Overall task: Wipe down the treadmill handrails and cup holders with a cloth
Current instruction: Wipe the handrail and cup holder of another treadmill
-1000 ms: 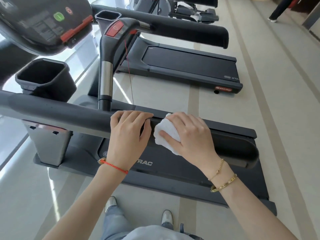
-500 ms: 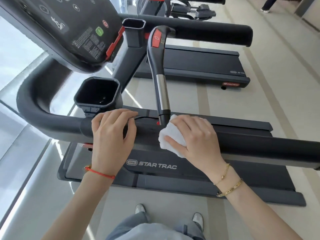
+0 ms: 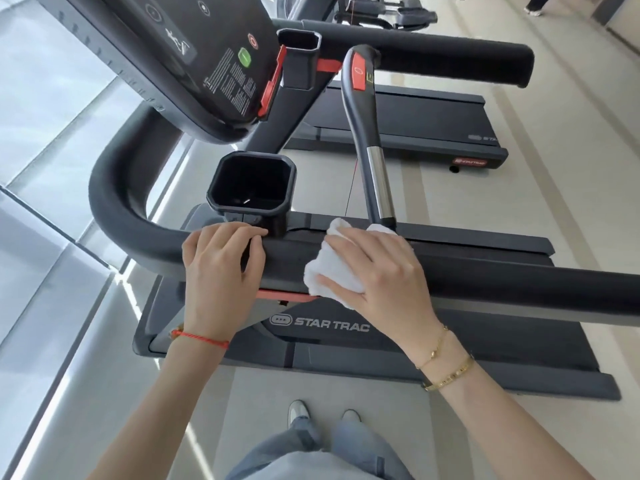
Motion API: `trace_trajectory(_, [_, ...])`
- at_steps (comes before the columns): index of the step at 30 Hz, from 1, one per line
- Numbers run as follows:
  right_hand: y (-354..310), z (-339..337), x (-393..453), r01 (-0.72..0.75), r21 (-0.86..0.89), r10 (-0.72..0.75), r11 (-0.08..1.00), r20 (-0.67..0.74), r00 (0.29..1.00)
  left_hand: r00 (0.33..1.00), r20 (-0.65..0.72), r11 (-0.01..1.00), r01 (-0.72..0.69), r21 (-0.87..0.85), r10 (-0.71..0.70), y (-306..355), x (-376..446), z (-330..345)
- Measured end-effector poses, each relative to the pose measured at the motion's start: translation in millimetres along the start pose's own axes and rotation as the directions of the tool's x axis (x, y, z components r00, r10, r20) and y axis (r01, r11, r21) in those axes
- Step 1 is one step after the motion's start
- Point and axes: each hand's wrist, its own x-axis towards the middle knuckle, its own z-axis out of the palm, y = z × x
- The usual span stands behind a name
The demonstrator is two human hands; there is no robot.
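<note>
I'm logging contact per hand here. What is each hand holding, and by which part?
The right hand grips the bunched white cloth over its top, against the handrail. The left hand holds that handrail beside the cup holder.

A white terry-looking cloth (image 3: 334, 271) lies against the matt black handrail (image 3: 519, 284), whose covering looks soft and faintly grained. Just behind the handrail, the cup holder (image 3: 252, 188) is smooth black plastic with a slight sheen. The upright grip (image 3: 379, 187) rising beside the cup holder has a polished, reflective metal sleeve. The console (image 3: 194, 60) above is glossy black.
</note>
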Motion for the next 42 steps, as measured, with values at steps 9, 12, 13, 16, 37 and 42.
trace_trajectory(9, [-39.5, 17.6, 43.6, -0.041, 0.033, 0.039, 0.999, 0.075, 0.996, 1.0, -0.025, 1.0, -0.005, -0.014, 0.005, -3.6, -0.6, 1.9])
trace_trajectory(12, [-24.7, 9.2, 24.0, 0.038, 0.043, -0.041, 0.998, 0.059, 0.997, 0.999, -0.033, 1.0, -0.004, -0.027, 0.003, -5.8, -0.4, 1.3])
trace_trajectory(13, [-13.9, 4.0, 13.7, 0.036, 0.033, -0.038, 0.999, 0.047, 0.998, 0.999, -0.039, 0.999, -0.006, -0.031, 0.005, -5.5, -0.9, 2.2])
trace_trajectory(16, [14.8, -11.9, -3.4, -0.118, 0.035, 0.118, 0.992, 0.004, 0.993, 0.999, -0.05, 0.999, 0.008, -0.045, -0.01, -3.5, -1.3, 4.9])
trace_trajectory(37, [-0.4, -6.4, 20.4, -0.115, 0.053, 0.111, 0.992, 0.061, 0.992, 1.0, -0.01, 0.998, 0.013, -0.065, -0.014, -3.5, -2.5, -4.0])
trace_trajectory(42, [-38.4, 13.2, 57.5, -0.14, 0.084, 0.124, 0.987, 0.173, 0.977, 1.0, -0.024, 0.988, 0.0, -0.157, -0.003, -19.4, 10.5, -15.6])
